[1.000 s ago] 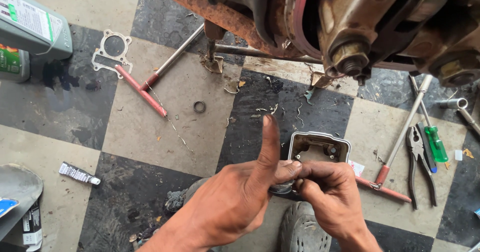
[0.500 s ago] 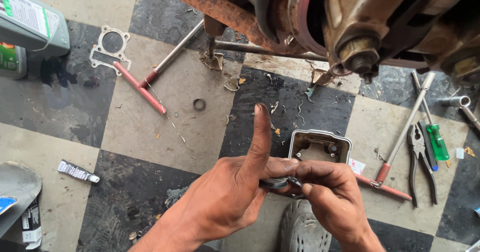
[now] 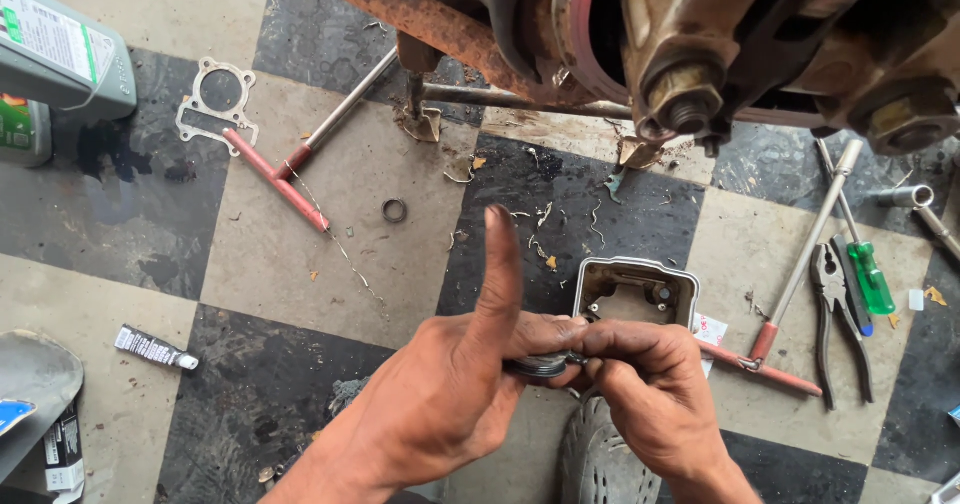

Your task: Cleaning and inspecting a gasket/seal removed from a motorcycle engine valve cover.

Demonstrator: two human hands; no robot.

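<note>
The left hand [image 3: 450, 394] and right hand [image 3: 645, 389] are pinching a small dark round part [image 3: 543, 365], perhaps a seal, between fingertips, left forefinger pointing up. It is hovering beside the metal engine cover [image 3: 635, 289], above open checkered floor [image 3: 300, 274].

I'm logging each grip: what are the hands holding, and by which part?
Both hands, left hand and right hand, pinch a small dark round part by its rim between fingertips.

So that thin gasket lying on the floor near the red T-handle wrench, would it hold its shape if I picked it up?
The gasket looks like a thin flat cut-out, so probably light and floppy. Its narrow bridges around the big hole could tear or crease.
</note>
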